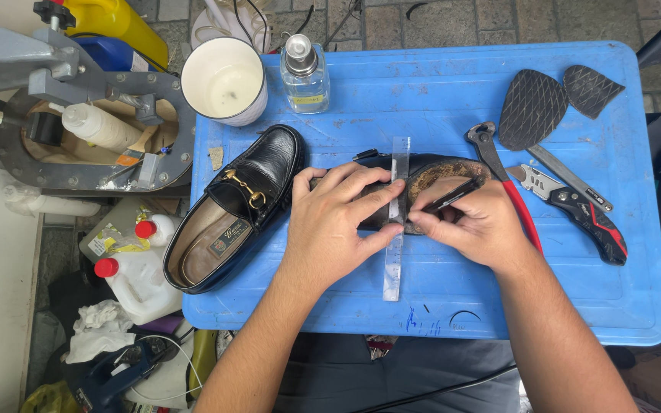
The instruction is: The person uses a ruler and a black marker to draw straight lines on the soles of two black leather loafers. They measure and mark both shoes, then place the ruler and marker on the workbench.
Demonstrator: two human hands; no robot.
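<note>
— Hands first: what is each one doing?

— Left hand point(342, 222) lies flat, fingers spread and pressed down on a clear plastic ruler point(396, 222) that runs across an upturned shoe point(430, 180), sole facing up. Right hand point(472, 222) is pinched around a black pen point(453, 196), its tip touching the sole just beside the ruler's edge.

— Where does that shoe sit?

— Near the middle of a blue plastic table point(437, 306), lying sideways under both hands. The worn brownish sole shows between the ruler and the right hand.

— And its partner?

— A black loafer point(239, 210) with a gold metal bit stands upright to the left, toe pointing toward the far side of the table, close to the left wrist but apart from it.

— What lies to the right?

— Red-handled pincers point(506, 187) just beside the right hand, then a utility knife point(583, 210) with black and red grip. Farther back rest two black rubber sole pieces point(533, 107) with a diamond pattern.

— Anything at the far edge?

— A white round tub point(225, 80) and a small glass bottle point(305, 73), standing side by side.
</note>
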